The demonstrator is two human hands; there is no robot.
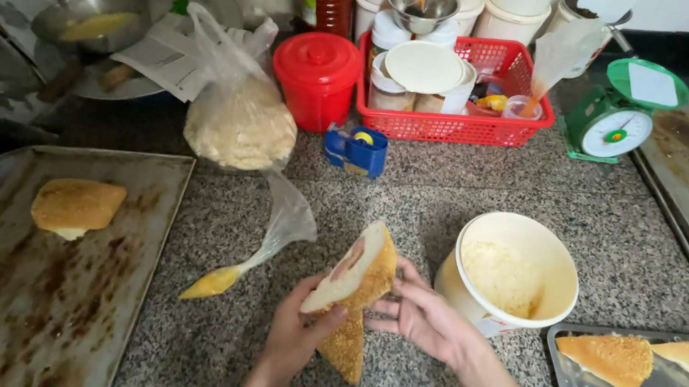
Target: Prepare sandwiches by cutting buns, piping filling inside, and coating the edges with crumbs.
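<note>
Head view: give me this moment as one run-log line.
left hand: holds crumbed bread | right hand: steadies it | white tub: right of hands | piping bag: lying left | counter

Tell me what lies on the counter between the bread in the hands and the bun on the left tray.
In the head view, a clear piping bag with yellow filling lies between the bread and the bun.
</note>
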